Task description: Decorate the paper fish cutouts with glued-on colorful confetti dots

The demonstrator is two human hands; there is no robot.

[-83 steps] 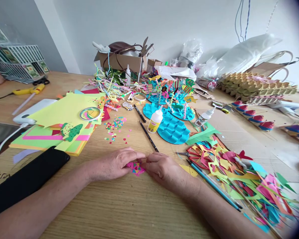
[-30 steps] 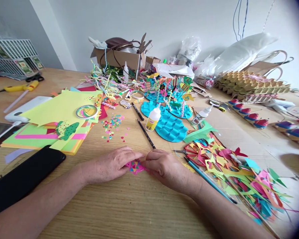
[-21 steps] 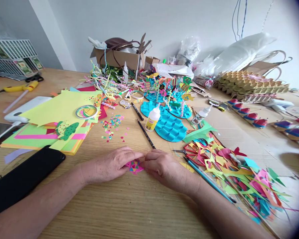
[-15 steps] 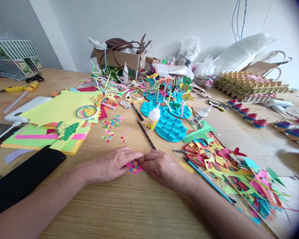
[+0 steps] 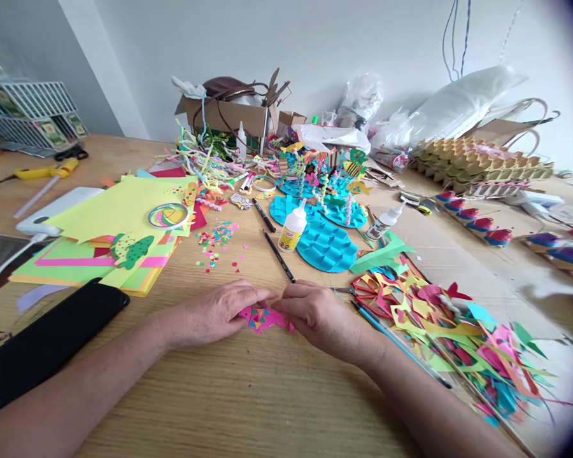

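Note:
A pink paper fish point(image 5: 263, 319) lies on the table between my hands, with small yellow, blue and red paper triangles on its body. My left hand point(image 5: 214, 312) holds it at the head end, the thumb at the lower edge and the fingers reaching over the top. At the tail end, my right hand point(image 5: 322, 318) is closed in a pinch, and its fingertips cover part of the tail. Whatever is between those fingers is hidden. Just beyond the hands are a black pencil point(image 5: 279, 256), a white glue bottle point(image 5: 293, 229) and a scatter of paper confetti point(image 5: 217, 235).
Coloured paper sheets point(image 5: 105, 210) and a black case point(image 5: 52, 337) lie left. Blue bases point(image 5: 327, 245) bear paper fish on twisted stems at centre back. Paper scraps point(image 5: 458, 331), red-handled scissors point(image 5: 370, 296) and a blue pencil point(image 5: 401, 343) lie right. Egg trays point(image 5: 482, 162) are stacked behind.
My right hand has shifted slightly right and up along the fish, so more of its body and tail shows. My left hand stays at the head end.

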